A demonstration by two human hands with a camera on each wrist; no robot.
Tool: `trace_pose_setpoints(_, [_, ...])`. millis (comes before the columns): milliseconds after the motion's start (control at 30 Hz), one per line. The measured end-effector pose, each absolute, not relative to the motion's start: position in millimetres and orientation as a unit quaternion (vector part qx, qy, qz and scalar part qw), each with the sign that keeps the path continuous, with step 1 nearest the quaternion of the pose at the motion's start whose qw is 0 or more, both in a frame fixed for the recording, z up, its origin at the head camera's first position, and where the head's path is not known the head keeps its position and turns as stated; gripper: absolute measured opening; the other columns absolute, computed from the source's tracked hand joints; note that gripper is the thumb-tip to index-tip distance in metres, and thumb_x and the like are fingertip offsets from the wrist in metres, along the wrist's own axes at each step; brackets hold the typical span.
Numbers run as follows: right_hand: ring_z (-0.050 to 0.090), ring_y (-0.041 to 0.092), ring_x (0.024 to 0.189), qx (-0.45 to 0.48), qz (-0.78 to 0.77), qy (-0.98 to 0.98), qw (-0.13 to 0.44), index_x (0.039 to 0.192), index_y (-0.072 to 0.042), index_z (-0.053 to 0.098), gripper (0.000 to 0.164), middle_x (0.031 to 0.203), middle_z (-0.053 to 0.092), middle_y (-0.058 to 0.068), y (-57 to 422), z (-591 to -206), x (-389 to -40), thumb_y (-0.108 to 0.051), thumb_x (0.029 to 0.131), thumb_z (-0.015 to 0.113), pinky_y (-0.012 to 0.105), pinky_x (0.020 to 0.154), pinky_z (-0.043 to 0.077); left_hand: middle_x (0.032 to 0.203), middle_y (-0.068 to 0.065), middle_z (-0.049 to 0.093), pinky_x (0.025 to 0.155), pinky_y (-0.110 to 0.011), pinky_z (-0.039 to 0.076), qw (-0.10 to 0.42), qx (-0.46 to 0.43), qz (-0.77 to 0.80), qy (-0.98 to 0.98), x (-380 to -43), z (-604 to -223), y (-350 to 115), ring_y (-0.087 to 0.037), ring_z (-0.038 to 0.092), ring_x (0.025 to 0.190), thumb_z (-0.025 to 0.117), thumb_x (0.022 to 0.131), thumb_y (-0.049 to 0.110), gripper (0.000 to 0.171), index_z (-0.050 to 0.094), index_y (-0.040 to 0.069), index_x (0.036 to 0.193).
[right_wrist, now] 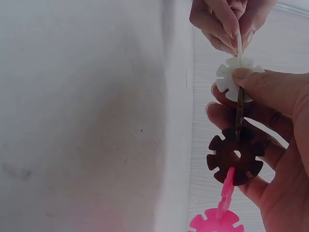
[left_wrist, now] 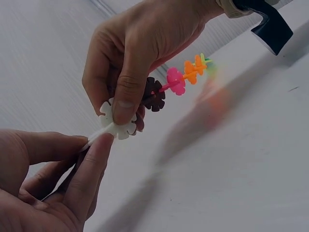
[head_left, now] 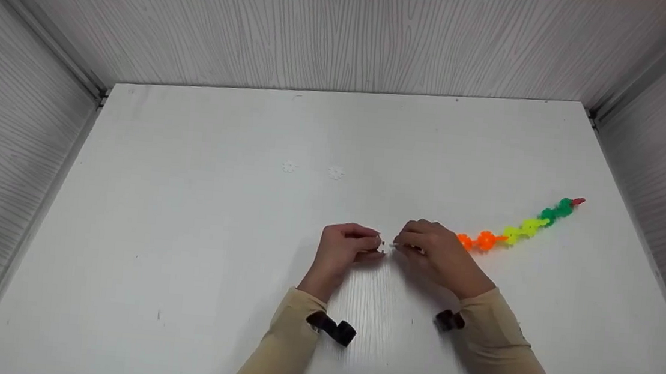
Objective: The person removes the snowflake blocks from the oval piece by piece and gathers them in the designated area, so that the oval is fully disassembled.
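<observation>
My left hand [head_left: 344, 253] pinches a white notched disc [right_wrist: 239, 44], seen edge-on in the right wrist view. Between thumb and fingers, my right hand [head_left: 438, 258] grips another white notched disc [right_wrist: 227, 81]. The two white discs meet at their edges; how deep their slots interlock cannot be made out. From the right hand's disc runs a linked chain: dark brown discs [right_wrist: 223, 157], then pink [right_wrist: 217, 223], orange [head_left: 487, 241], yellow [head_left: 529, 228], green [head_left: 564, 207] and a red end piece [head_left: 577, 202]. In the head view the right hand hides the brown and pink part.
Two loose white discs, a left one [head_left: 289, 167] and a right one [head_left: 336, 173], lie flat beyond the hands on the white table [head_left: 185, 222]. Wood-grain panels [head_left: 322, 29] enclose the table at the back and both sides. The chain stretches toward the right edge.
</observation>
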State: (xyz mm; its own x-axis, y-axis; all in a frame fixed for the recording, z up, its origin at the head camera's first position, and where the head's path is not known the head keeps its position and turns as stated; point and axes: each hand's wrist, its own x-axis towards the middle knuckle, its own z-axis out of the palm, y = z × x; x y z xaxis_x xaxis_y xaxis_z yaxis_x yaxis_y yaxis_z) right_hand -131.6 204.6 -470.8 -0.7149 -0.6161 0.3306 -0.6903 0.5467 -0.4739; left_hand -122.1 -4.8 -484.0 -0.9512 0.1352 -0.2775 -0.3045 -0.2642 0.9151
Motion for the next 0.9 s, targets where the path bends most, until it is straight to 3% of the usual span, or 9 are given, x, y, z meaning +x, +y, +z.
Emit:
trace_pose_setpoints(333, [0.058, 0.016, 0.084, 0.367, 0.287, -0.883, 0.062, 0.096, -0.009, 0.077, 0.012, 0.091, 0.065, -0.004, 208.0, -468.0, -132.8, -0.002, 0.087, 0.073, 0.036, 0.079, 0.051, 0.089, -0.019, 0.068, 0.075, -0.039, 0.06, 0.148, -0.085, 0.796, 0.581, -132.0, -483.2, -9.0, -0.026, 0.071, 0.076, 0.07, 0.085, -0.009, 0.018, 0.067, -0.017, 0.101])
trace_pose_setpoints(567, [0.059, 0.014, 0.087, 0.342, 0.301, -0.888, 0.064, 0.097, -0.01, 0.078, 0.013, 0.092, 0.065, -0.005, 212.3, -470.9, -133.9, -0.003, 0.087, 0.074, 0.036, 0.08, 0.052, 0.095, -0.021, 0.067, 0.077, -0.037, 0.06, 0.095, -0.123, 0.805, 0.573, -152.3, -478.6, -14.9, -0.026, 0.07, 0.08, 0.069, 0.085, -0.012, 0.015, 0.068, -0.014, 0.1])
trace_pose_setpoints(900, [0.059, 0.012, 0.085, 0.324, 0.318, -0.889, 0.058, 0.093, -0.01, 0.078, 0.012, 0.091, 0.066, -0.006, 212.4, -471.1, -133.1, -0.002, 0.087, 0.073, 0.032, 0.075, 0.052, 0.091, -0.014, 0.068, 0.068, -0.026, 0.059, 0.029, -0.133, 0.713, 0.688, -208.5, -469.0, 8.8, -0.022, 0.07, 0.076, 0.07, 0.085, -0.008, 0.009, 0.073, -0.008, 0.094])
